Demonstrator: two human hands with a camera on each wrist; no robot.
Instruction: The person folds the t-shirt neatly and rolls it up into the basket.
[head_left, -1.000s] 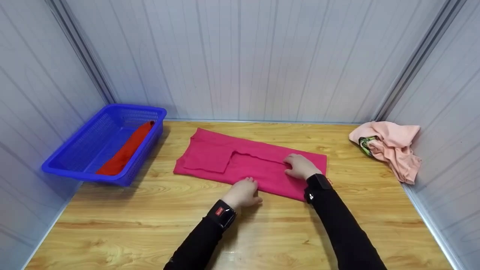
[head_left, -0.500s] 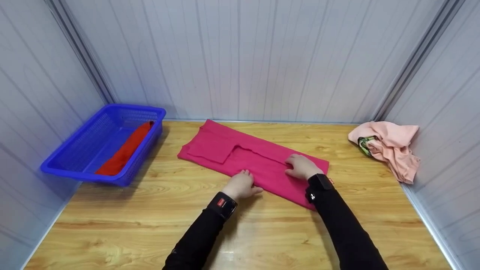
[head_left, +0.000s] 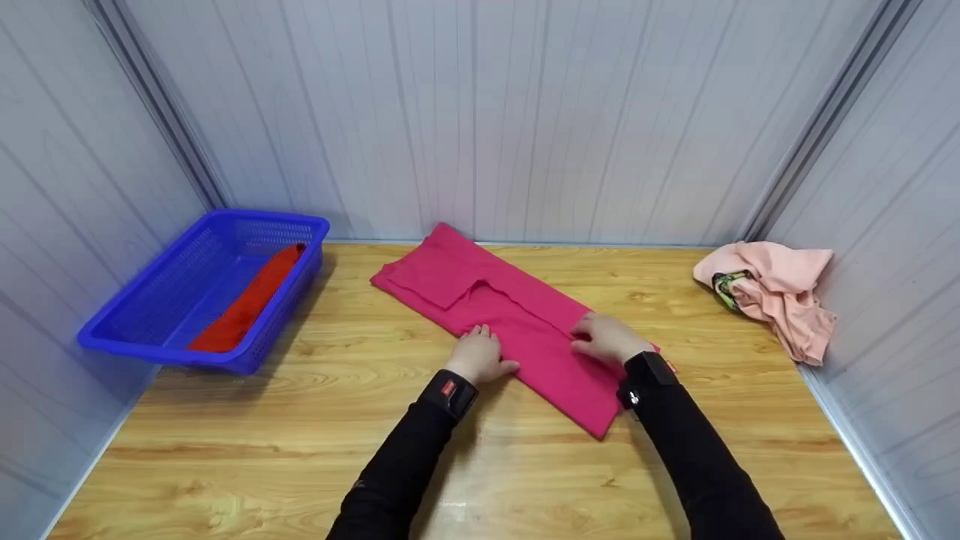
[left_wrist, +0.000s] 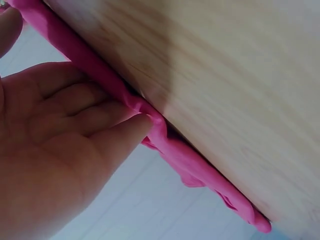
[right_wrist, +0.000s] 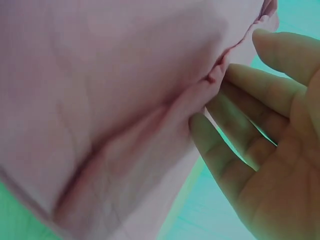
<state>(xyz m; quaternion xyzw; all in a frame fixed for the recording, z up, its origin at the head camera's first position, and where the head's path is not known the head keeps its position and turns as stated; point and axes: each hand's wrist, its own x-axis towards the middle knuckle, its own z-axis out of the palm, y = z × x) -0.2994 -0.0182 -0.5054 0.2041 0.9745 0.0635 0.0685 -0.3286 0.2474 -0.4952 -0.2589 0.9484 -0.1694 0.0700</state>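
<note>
A magenta T-shirt (head_left: pixel 525 337), folded lengthwise with a sleeve laid over its far left part, lies slantwise on the wooden table (head_left: pixel 300 450). My left hand (head_left: pixel 478 356) rests its extended fingers on the shirt's near long edge, around its middle. In the left wrist view, those fingers (left_wrist: pixel 85 107) lie against the magenta edge, with the thumb alongside. Nearer the shirt's right end, my right hand (head_left: pixel 609 339) touches the top layer with its fingertips. The right wrist view shows these fingers (right_wrist: pixel 215 145) spread and only slightly bent against a crease in the cloth.
At the left stands a blue perforated basket (head_left: pixel 161 349) with an orange-red folded cloth (head_left: pixel 251 304) inside. A crumpled pale pink garment (head_left: pixel 780 292) with a green print lies at the right wall. Light panel walls (head_left: pixel 510 120) enclose the table's back and sides.
The shirt has turned clockwise: its left end has swung away toward the back wall and its right end toward the front. My left hand has moved a little forward; the right has barely moved.
</note>
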